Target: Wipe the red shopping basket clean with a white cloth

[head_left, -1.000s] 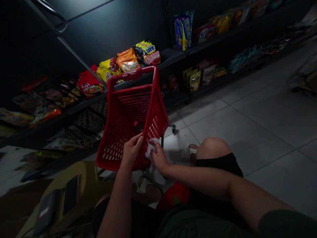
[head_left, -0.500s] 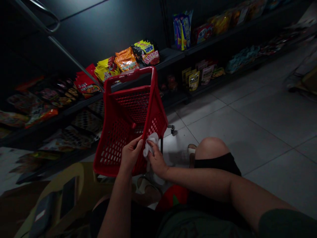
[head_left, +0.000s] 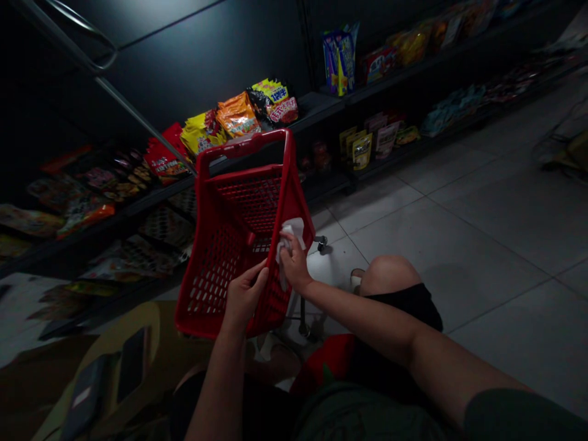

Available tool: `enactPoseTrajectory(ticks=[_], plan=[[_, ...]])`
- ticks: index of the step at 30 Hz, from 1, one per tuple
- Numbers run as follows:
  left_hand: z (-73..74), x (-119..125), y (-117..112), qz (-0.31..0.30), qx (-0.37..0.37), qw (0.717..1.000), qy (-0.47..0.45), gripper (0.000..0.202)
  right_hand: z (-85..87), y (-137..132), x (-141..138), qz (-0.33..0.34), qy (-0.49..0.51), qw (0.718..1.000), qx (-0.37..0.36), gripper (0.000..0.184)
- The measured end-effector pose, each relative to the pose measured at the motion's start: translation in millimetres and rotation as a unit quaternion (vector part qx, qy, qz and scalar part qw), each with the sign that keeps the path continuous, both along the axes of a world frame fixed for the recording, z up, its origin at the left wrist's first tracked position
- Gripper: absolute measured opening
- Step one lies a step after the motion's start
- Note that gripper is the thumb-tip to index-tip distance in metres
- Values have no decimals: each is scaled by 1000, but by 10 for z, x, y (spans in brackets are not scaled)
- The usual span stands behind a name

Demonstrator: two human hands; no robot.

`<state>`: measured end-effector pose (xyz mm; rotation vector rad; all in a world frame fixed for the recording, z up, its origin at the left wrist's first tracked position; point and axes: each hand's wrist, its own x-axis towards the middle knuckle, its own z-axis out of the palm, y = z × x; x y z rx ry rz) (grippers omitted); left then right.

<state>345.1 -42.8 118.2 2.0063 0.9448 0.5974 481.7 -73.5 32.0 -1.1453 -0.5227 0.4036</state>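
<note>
A red plastic shopping cart basket (head_left: 209, 245) with perforated walls stands before me, its handle at the far end. My left hand (head_left: 247, 293) grips the rim of its right side, thumb on top and fingers over the edge. In my right hand (head_left: 294, 263) is a crumpled white cloth (head_left: 294, 229), pressed against the outer face of that same side wall. The fingers partly cover the cloth. Below the basket, a caster wheel (head_left: 323, 245) shows at the right.
Dark shelves (head_left: 316, 110) with bagged snacks (head_left: 237, 114) run along the back. A yellowish stool (head_left: 144, 312) at lower left bears a dark phone (head_left: 131, 364) and another dark flat object (head_left: 87, 395). Grey floor tiles (head_left: 482, 245) spread to the right, beside my bent knee (head_left: 392, 275).
My right hand has moved the cloth up and away along the cart's side wall. My left hand stays on the rim. The view has shifted slightly.
</note>
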Motion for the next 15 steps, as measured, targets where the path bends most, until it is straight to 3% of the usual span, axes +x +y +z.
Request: enactPoseTrajectory(ticks=[2,4,8,11,15], plan=[[-4,-8,-2,-5,5,1000,-1,43,-36,-4,51,10,-63,998,28,41],[-9,-15,1,-8,6,1000,1,43,-184,33,146,2,-67,997,31,43],[-19,-35,10,-8,2,1000,6,43,-444,160,300,-49,74,995,-46,46],[-26,-51,0,-9,-4,1000,5,44,-355,210,338,-69,103,991,-49,43],[-26,-68,-35,-7,9,1000,10,42,-202,176,410,-42,-26,999,7,41]])
